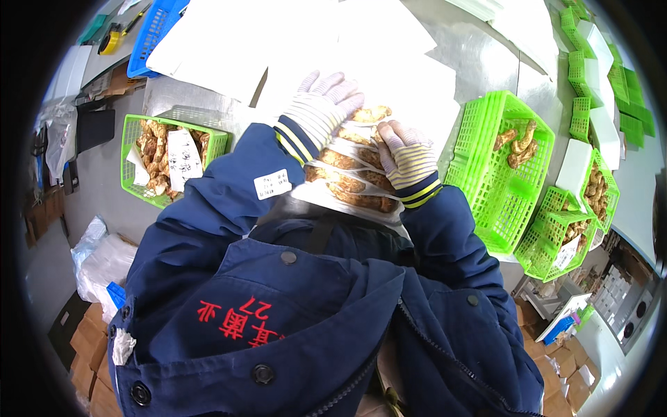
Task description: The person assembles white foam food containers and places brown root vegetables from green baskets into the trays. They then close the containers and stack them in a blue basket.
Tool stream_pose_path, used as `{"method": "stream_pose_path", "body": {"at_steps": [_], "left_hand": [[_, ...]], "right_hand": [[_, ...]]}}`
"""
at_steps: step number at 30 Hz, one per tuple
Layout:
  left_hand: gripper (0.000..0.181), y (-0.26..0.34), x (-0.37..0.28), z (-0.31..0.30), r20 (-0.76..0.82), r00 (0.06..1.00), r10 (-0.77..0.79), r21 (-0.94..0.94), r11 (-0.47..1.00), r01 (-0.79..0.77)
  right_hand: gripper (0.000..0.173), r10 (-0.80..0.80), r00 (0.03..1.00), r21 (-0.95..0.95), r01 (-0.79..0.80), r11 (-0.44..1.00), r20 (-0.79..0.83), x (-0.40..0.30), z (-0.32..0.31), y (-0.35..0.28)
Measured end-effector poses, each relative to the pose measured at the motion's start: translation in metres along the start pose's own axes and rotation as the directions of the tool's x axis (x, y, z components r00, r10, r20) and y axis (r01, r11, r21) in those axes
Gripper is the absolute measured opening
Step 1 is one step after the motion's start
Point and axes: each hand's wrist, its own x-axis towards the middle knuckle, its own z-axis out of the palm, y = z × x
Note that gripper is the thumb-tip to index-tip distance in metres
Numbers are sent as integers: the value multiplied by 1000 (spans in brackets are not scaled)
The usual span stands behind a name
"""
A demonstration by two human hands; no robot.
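Note:
Brown and white mushrooms (pixel 341 159) lie in rows between thin white sheets, close in front of my body. My left hand (pixel 324 107), in a striped knit glove, rests with its fingers spread over white paper at the upper left of the rows; its fingertips are near the topmost mushroom (pixel 372 113). On the right side of the rows, my right hand (pixel 407 151), in a matching glove, has bent fingers at a mushroom's end; whether it grips that mushroom is unclear. White sheets (pixel 312 47) spread beyond both hands, washed out by glare.
A green basket (pixel 213 138) of mushrooms with a written slip stands at left. Nested green baskets (pixel 469 151) stand at right, the top one holding a few mushrooms. Further right are more green baskets (pixel 542 260). A blue basket (pixel 151 39) and a yellow tape measure (pixel 109 41) are upper left.

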Motion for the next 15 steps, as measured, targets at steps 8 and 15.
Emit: {"method": "stream_pose_path", "body": {"at_steps": [8,15], "left_hand": [[50,40,4,28,-122,989,90,-118,988,-104],[47,36,6,18,-159,984,79,-290,949,-123]], "right_hand": [[26,235,963,225,-202,953,-131,5,-27,19],[46,798,601,395,-724,566,-41,21,-17,70]]}}
